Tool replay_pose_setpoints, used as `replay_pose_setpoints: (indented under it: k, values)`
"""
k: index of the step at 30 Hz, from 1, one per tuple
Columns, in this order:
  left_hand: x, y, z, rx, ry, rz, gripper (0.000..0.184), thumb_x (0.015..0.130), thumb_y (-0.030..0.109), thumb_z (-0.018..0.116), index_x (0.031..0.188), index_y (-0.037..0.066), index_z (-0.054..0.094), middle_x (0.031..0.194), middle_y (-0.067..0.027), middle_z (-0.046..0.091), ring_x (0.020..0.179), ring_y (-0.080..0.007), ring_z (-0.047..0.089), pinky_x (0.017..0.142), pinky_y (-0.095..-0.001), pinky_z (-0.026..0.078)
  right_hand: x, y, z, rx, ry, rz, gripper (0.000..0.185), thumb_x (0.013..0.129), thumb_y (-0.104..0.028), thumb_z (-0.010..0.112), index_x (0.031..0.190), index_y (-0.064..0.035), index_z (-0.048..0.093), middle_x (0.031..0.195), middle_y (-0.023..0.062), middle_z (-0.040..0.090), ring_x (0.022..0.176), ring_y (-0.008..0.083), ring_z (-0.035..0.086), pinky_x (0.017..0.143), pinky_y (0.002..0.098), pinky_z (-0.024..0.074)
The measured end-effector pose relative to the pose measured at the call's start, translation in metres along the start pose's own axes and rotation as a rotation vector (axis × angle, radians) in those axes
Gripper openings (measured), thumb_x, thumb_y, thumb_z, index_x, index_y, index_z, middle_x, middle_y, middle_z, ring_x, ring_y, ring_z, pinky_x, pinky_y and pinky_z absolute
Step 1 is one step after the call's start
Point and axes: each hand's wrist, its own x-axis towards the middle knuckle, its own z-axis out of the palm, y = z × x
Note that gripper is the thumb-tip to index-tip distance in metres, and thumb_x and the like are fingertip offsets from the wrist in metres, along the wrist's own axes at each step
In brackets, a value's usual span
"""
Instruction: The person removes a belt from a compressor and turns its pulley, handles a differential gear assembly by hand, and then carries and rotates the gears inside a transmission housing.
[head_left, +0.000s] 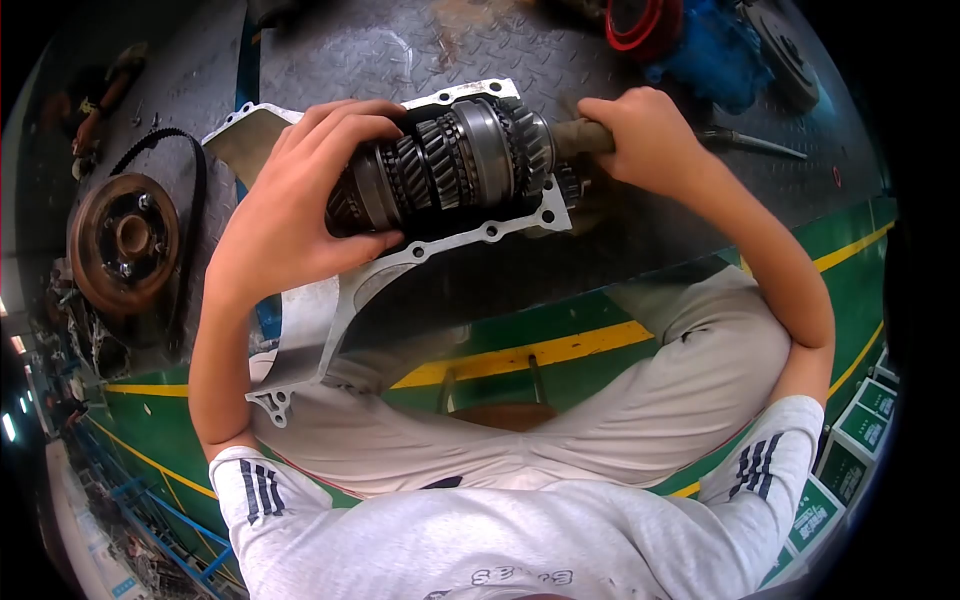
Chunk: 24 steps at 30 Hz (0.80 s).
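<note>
A gear shaft assembly (455, 155) with several toothed gears and a smooth ring lies in an open metal gearbox housing (455, 241). Around the assembly's left end curves my left hand (300, 200), fingers over the far side and thumb on the near side. The gears' underside is hidden in the housing. My right hand (650, 140) is closed round the shaft end (580, 138), which sticks out past the housing's right edge.
On the left stand a rusty pulley wheel (128, 240) and a black belt (196, 190). A pointed tool (760, 143) lies to the right on the metal table (400, 50). Behind it are a blue part (710, 60) and a red ring (636, 28). Another person's hand (85, 130) shows far left.
</note>
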Motion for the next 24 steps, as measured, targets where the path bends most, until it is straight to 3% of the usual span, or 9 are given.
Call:
replay_pose_setpoints:
  k: [1,3,5,8,11,13,17,22,24]
  values:
    - [0.0,0.0,0.0,-0.002,0.003,0.002,0.073,0.061,0.016,0.083,0.129,0.006,0.058,0.142,-0.0137,0.06,0.134,-0.0362,0.053,0.117,-0.0471,0.036,-0.004,0.002,0.01,0.001,-0.001,-0.001,0.021,0.072,-0.01,0.079,0.086,-0.003,0.064,0.069,0.0122,0.065,0.073,0.0349,0.069,0.063,0.0447,0.0543]
    - [0.0,0.0,0.0,-0.004,0.004,0.002,0.073,0.061,0.016,0.083,0.129,0.006,0.058,0.142,-0.0137,0.06,0.134,-0.0362,0.053,0.117,-0.0472,0.036,-0.008,0.003,0.022,-0.112,0.391,-0.139,0.028,0.069,-0.006,0.077,0.088,-0.0062,0.057,0.068,0.0095,0.062,0.066,0.0308,0.067,0.055,0.0408,0.0513]
    - [0.0,0.0,0.0,0.003,0.005,0.001,0.074,0.06,0.015,0.083,0.129,0.006,0.058,0.143,-0.0138,0.06,0.134,-0.0362,0.053,0.117,-0.0473,0.036,-0.006,0.004,0.024,-0.127,0.447,-0.185,0.033,0.066,-0.005,0.077,0.088,-0.0083,0.052,0.068,0.0084,0.061,0.063,0.0284,0.066,0.05,0.0368,0.0486]
    - [0.0,0.0,-0.001,0.003,-0.003,-0.005,0.07,0.064,0.019,0.081,0.129,0.005,0.058,0.143,-0.014,0.06,0.134,-0.037,0.053,0.116,-0.0471,0.036,-0.008,0.003,0.019,-0.108,0.36,-0.122,0.031,0.068,-0.006,0.078,0.092,-0.0074,0.057,0.069,0.0093,0.063,0.067,0.0298,0.068,0.055,0.04,0.0516]
    - [0.0,-0.004,-0.005,-0.041,-0.027,0.025,0.064,0.074,0.031,0.077,0.129,0.003,0.059,0.143,-0.0157,0.059,0.133,-0.0379,0.053,0.115,-0.0468,0.036,0.0,0.001,-0.004,-0.047,0.052,-0.02,0.024,0.071,-0.006,0.077,0.092,-0.0055,0.066,0.072,0.0131,0.067,0.073,0.0341,0.07,0.062,0.0433,0.0548]
    - [0.001,-0.006,-0.005,-0.051,-0.03,0.026,0.063,0.078,0.036,0.073,0.129,0.002,0.059,0.144,-0.0169,0.058,0.133,-0.0385,0.053,0.115,-0.0468,0.036,0.011,0.005,-0.018,0.33,-0.287,0.046,0.016,0.074,-0.007,0.075,0.09,-0.0044,0.073,0.077,0.0185,0.071,0.075,0.0386,0.07,0.068,0.0448,0.0567]
    - [0.003,-0.003,-0.005,-0.047,-0.045,0.006,0.066,0.084,0.045,0.067,0.131,0.0,0.059,0.144,-0.0193,0.057,0.132,-0.0393,0.053,0.114,-0.0475,0.037,0.03,0.008,-0.039,0.429,-0.607,0.141,0.021,0.068,-0.008,0.076,0.085,0.0035,0.072,0.073,0.0188,0.068,0.068,0.0305,0.067,0.064,0.0377,0.053]
    - [0.004,0.001,-0.005,-0.095,-0.047,-0.041,0.066,0.074,0.033,0.074,0.131,0.002,0.059,0.143,-0.0166,0.058,0.135,-0.0397,0.051,0.115,-0.0477,0.037,0.023,0.009,-0.032,0.458,-0.537,0.128,0.023,0.069,-0.008,0.077,0.088,0.0043,0.073,0.074,0.0169,0.07,0.067,0.0309,0.067,0.064,0.0386,0.0532]
    - [0.004,0.003,-0.005,-0.088,-0.053,-0.044,0.067,0.073,0.033,0.074,0.131,0.002,0.059,0.143,-0.0164,0.058,0.135,-0.0395,0.051,0.115,-0.0477,0.037,0.018,0.006,-0.032,0.414,-0.492,0.129,0.027,0.073,-0.008,0.077,0.099,0.002,0.074,0.088,0.0181,0.073,0.082,0.0324,0.07,0.074,0.0384,0.0556]
